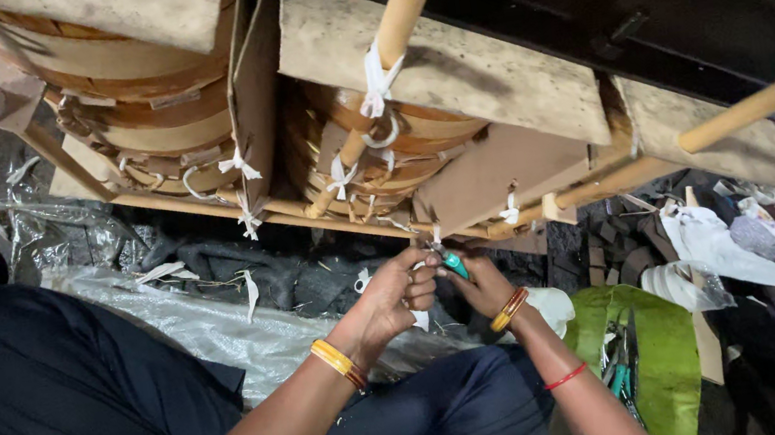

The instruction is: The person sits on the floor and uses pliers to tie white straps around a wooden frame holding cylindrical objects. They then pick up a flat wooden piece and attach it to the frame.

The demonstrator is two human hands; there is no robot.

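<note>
At frame centre, the left hand is pinching a white tie strip under the wooden frame while the right hand is gripping teal-handled cutters, which could nick fingers working this closely.

Rough winding workshop, work done low on the floor

Large coil windings wrapped in tan insulating paper sit overhead, packed with pressboard sheets and braced by wooden dowel rods bound with white cotton tape ties. A dark steel frame crosses above them. Below: crumpled clear plastic sheeting, scattered scraps of white tape and paper strip, offcut blocks, and a green bag holding hand tools. Lighting is dim and surfaces are grimy. The person sits among the debris, hands working right under the coils.
</note>
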